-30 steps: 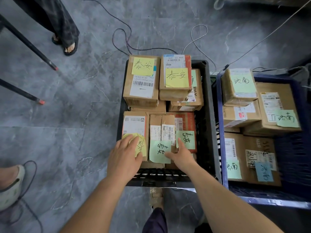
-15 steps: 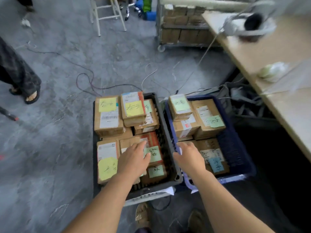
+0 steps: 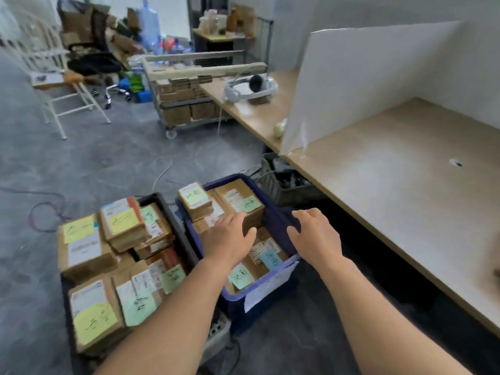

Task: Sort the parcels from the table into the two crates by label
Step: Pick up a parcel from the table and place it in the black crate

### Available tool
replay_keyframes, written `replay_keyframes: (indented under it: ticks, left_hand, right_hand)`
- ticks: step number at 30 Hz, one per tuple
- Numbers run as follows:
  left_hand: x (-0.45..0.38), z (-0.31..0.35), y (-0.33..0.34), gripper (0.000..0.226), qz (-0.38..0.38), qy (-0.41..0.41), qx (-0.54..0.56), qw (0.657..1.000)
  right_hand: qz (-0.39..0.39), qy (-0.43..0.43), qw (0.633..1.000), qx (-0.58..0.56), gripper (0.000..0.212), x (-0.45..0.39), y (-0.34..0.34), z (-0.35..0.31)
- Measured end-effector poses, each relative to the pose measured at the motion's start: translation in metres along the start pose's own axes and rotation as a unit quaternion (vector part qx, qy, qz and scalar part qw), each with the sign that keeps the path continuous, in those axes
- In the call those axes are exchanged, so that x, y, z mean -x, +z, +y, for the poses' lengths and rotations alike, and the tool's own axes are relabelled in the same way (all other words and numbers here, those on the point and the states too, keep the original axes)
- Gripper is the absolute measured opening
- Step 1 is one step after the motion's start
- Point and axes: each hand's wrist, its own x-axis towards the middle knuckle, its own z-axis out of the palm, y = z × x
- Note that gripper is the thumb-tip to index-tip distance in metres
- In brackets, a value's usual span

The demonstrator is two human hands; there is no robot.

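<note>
Head camera is looking down on two crates sitting side by side on the grey floor. Taking the blue crate (image 3: 273, 280) as the marker: the black crate (image 3: 173, 212) is standing just to its left, touching or nearly so, piled with cardboard parcels (image 3: 86, 247) wearing yellow and green sticky notes. More parcels (image 3: 243, 204) are filling the blue crate itself. The left hand (image 3: 230, 239) is hovering over its middle, fingers spread and holding nothing. The right hand (image 3: 316, 235) is reaching over its far right rim, fingers loosely apart, gripping nothing. The wooden table (image 3: 392, 185) is running along its right.
</note>
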Motion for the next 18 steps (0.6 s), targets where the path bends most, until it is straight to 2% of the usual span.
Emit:
replay_keyframes:
  ticks: [8, 18]
  left_hand:
    - [0.024, 0.166, 0.051, 0.053, -0.018, 0.117, -0.032, 0.992]
    - [0.054, 0.338, 0.123, 0.053, -0.035, 0.232, -0.029, 0.972]
  right_hand:
    - [0.066, 0.076, 0.995, -0.007, 0.042, 0.068, -0.071, 0.141]
    - [0.093, 0.178, 0.976, 0.081, 0.042, 0.132, -0.137, 0.304]
